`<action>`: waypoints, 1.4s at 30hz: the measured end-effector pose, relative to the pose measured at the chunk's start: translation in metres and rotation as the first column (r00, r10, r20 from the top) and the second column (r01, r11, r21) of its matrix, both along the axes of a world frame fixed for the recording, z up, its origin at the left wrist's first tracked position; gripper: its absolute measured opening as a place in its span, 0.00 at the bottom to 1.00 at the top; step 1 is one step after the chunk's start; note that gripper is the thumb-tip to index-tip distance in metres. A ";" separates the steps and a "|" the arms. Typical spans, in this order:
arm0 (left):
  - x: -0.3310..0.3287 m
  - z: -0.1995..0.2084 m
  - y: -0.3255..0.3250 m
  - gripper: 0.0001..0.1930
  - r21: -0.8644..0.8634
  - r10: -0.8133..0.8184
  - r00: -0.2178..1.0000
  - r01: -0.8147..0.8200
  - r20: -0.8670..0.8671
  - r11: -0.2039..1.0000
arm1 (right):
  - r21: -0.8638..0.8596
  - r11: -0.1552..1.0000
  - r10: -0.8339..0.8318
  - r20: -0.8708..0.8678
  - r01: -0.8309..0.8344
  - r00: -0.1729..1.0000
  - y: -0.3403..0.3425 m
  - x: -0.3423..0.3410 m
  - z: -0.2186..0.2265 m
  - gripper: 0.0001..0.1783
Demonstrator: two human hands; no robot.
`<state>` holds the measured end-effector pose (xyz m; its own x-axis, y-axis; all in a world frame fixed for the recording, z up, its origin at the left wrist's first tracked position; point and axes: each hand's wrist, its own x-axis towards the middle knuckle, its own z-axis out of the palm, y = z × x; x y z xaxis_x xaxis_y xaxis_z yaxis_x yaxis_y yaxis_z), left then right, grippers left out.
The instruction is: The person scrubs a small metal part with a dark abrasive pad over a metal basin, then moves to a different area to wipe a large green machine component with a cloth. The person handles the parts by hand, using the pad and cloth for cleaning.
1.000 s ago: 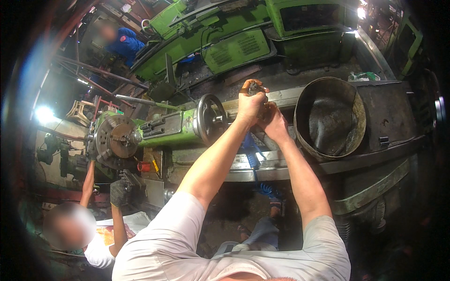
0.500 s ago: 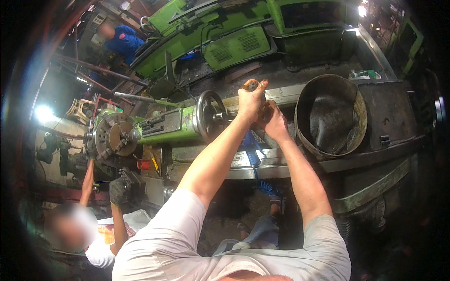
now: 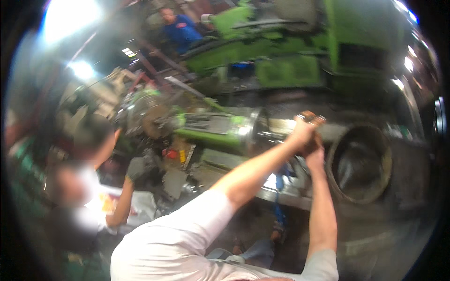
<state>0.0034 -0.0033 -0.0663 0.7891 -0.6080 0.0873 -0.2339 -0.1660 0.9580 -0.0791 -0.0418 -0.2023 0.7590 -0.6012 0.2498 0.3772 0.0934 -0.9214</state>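
My left hand (image 3: 304,130) is closed, and its fingers look brown with grime. Just below it, touching, is my right hand (image 3: 315,155), also closed. Blur and the fingers hide whatever they grip. Both are held out over a lathe bed, between the handwheel (image 3: 254,131) of a green tailstock (image 3: 208,129) and a large round metal container (image 3: 334,166) with a dark inside. A blue coiled air hose (image 3: 280,189) hangs below my hands at the bed's near edge.
At the left, a person's grey-gloved hand (image 3: 136,169) is near the lathe chuck (image 3: 153,117). A small red container (image 3: 171,153) and a yellow tool (image 3: 183,155) lie beside the bed. Behind stands a green machine (image 3: 288,72); a person in blue (image 3: 182,33) is at the back.
The whole view has swung and blurred, so the lathe and container appear farther right and lower. My hands remain closed together between handwheel and container. Another head is visible beside the person at left.
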 end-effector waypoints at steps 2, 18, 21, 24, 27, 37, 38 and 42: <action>-0.018 0.033 -0.007 0.22 -0.004 -0.033 0.996 0.032 -0.083 0.999 | -0.083 0.996 -0.031 -0.025 0.029 0.999 -0.018 -0.002 -0.013 0.32; -0.026 0.034 -0.003 0.20 -0.112 -0.061 0.989 0.046 -0.138 0.993 | 0.363 0.911 0.204 0.017 -0.196 0.979 -0.030 -0.021 -0.034 0.33; -0.028 0.018 -0.008 0.21 -0.204 -0.054 0.987 0.022 -0.153 0.979 | 0.054 0.998 0.021 -0.212 -0.010 0.977 -0.026 -0.027 -0.034 0.33; -0.019 0.020 0.008 0.21 -0.176 -0.183 0.975 0.159 -0.129 0.972 | -0.109 0.993 -0.056 -0.091 0.046 0.994 -0.003 -0.014 -0.035 0.39; -0.021 0.022 0.005 0.22 -0.144 -0.161 0.964 0.132 -0.212 0.981 | -0.263 0.964 -0.087 -0.199 0.032 0.976 -0.009 -0.013 -0.014 0.38; -0.019 0.041 -0.004 0.20 -0.135 -0.142 0.965 0.114 -0.219 0.984 | -0.437 0.896 -0.192 -0.213 0.082 0.958 -0.015 -0.008 -0.007 0.39; -0.019 0.046 -0.004 0.19 -0.128 -0.124 0.968 0.097 -0.219 0.987 | -0.493 0.865 -0.214 -0.201 0.090 0.956 -0.015 -0.007 -0.010 0.39; -0.011 0.029 0.010 0.19 -0.184 -0.092 0.963 0.045 -0.253 0.982 | -0.575 0.802 -0.287 -0.129 0.165 0.949 0.002 -0.005 -0.026 0.40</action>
